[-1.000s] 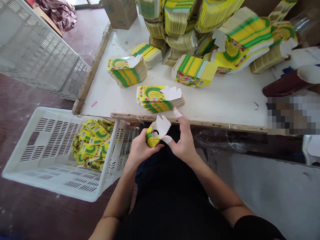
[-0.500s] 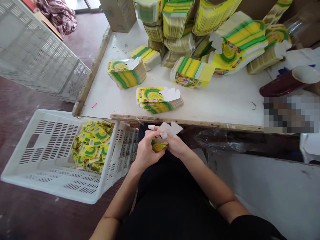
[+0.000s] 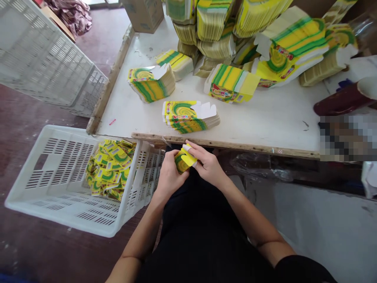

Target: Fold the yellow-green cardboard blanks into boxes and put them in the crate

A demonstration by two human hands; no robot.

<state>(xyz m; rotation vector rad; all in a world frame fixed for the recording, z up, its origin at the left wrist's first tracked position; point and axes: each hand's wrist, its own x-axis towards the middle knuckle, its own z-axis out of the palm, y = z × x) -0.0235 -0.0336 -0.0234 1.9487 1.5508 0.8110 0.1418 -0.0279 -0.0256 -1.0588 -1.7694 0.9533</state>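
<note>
Yellow-and-green printed card forms the small folding carton we hold just off the near edge of the table. Our left hand wraps its body, thumb and fingers pressing from both sides; our right hand pinches its yellow end flap between white-tipped thumb and fingers. We judge the step to be folding that flap over; whether it is tucked in, we cannot tell. Next, the fold seems to call for a steady left grip and light right-hand pressure along the crease. Just beyond, a fanned stack of flattened yellow-and-green cartons lies on the white-topped table. To our left, a white slatted plastic crate holds small yellow-and-green packs.
</note>
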